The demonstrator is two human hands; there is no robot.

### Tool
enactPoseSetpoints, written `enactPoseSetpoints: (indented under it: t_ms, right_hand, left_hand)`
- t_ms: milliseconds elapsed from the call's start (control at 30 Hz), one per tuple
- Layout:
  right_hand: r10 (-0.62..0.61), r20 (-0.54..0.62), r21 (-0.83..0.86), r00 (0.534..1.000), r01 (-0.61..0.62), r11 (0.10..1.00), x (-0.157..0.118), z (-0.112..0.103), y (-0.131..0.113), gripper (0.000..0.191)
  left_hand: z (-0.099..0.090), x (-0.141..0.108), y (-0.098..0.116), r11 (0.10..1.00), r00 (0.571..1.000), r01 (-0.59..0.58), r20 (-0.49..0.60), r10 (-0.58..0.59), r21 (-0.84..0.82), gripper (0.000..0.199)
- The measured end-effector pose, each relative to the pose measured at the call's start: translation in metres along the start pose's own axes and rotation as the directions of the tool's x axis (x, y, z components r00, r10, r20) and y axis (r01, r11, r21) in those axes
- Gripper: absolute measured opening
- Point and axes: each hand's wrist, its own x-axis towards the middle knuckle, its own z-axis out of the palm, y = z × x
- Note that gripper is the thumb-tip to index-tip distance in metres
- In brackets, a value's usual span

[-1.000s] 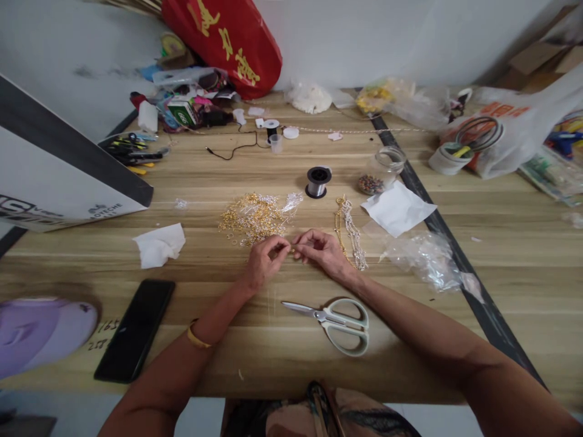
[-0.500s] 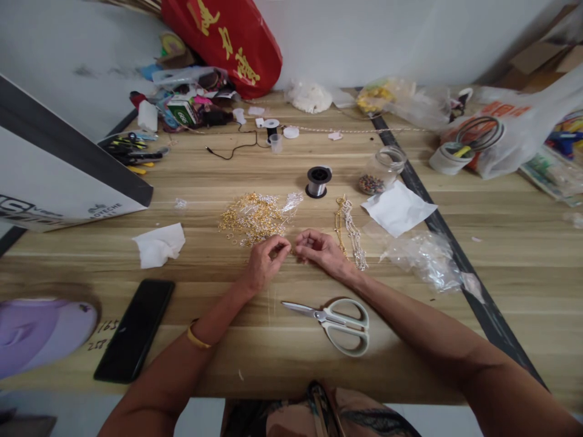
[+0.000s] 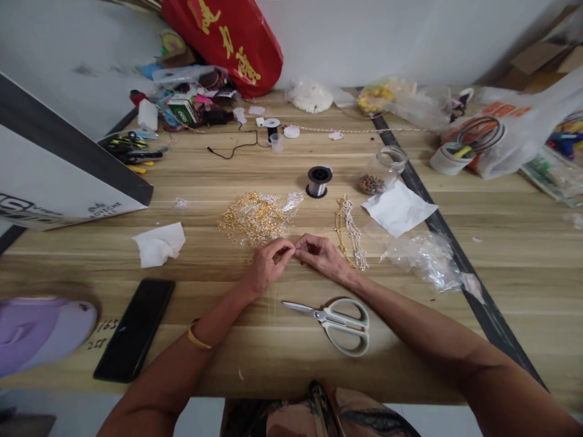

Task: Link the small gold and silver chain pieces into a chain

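Observation:
My left hand [image 3: 269, 262] is closed in a pinch just in front of a heap of gold and silver beads [image 3: 255, 220]. Fingertip to fingertip with it, my right hand [image 3: 321, 255] is pinched too. Whatever they grip is too small to make out. A thin clear thread [image 3: 272, 303] trails on the table below my left hand. Beaded chains in gold and silver [image 3: 353, 237] lie right of my right hand. Scissors with pale handles [image 3: 334, 321] rest slightly spread below both hands. Behind the hands stands a spool of fine thread [image 3: 319, 182].
A black phone [image 3: 135, 331] and a white tissue [image 3: 159, 244] lie to the left. On the right are a jar of mixed beads [image 3: 382, 170], white paper [image 3: 399, 208] and clear plastic bags [image 3: 426, 261]. A large box [image 3: 68, 164] juts in from the left.
The fingertips of both hands have come together; a small gap stood between them before. My left hand has shifted slightly right. The things on the table have not moved.

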Motion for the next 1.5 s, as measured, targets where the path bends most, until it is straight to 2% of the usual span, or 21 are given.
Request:
enactPoseSetpoints:
  t_ms: [100, 167, 300, 467, 667, 900, 1033, 1300, 1500]
  right_hand:
    - [-0.003, 0.001, -0.008, 1.000, 0.003, 1.000, 0.000, 0.000, -0.002, 0.024]
    - [-0.001, 0.004, 0.009, 1.000, 0.001, 1.000, -0.001, 0.000, -0.003, 0.025]
    - [0.000, 0.014, 0.076, 1.000, -0.001, 0.997, 0.000, 0.000, -0.003, 0.027]
    - [0.008, 0.013, 0.099, 1.000, -0.009, 0.995, 0.000, 0.001, -0.004, 0.030]
    - [0.006, -0.003, 0.100, 1.000, -0.005, 0.995, -0.001, 0.001, -0.007, 0.031]
    - [-0.002, 0.006, 0.142, 1.000, 0.001, 0.990, -0.001, 0.002, -0.007, 0.031]
    - [0.010, 0.016, 0.204, 1.000, -0.014, 0.979, -0.001, 0.002, -0.008, 0.032]
    - [0.064, 0.014, 0.310, 0.998, -0.065, 0.949, 0.000, 0.001, -0.010, 0.032]
    - [0.073, 0.023, 0.360, 0.997, -0.076, 0.930, 0.001, 0.001, -0.010, 0.031]
  left_hand:
    - [0.000, 0.000, 0.000, 0.997, 0.998, 0.056, 0.007, -0.056, -0.053, 0.009]
    - [0.001, 0.000, 0.001, 0.982, 0.993, 0.121, 0.018, -0.120, -0.146, 0.005]
    - [0.003, 0.002, -0.002, 0.896, 0.965, 0.264, 0.092, -0.248, -0.356, 0.013]
    - [0.006, 0.003, -0.010, 0.831, 0.934, 0.357, 0.152, -0.323, -0.427, 0.016]
    - [0.003, 0.003, -0.011, 0.864, 0.933, 0.359, 0.158, -0.323, -0.352, 0.014]
    - [0.000, 0.004, -0.011, 0.865, 0.941, 0.335, 0.175, -0.289, -0.373, 0.015]
    - [-0.003, 0.006, -0.008, 0.825, 0.931, 0.360, 0.219, -0.291, -0.436, 0.016]
    - [-0.006, 0.009, -0.004, 0.686, 0.873, 0.486, 0.323, -0.364, -0.541, 0.017]
    - [-0.009, 0.008, -0.003, 0.694, 0.874, 0.483, 0.340, -0.347, -0.533, 0.019]
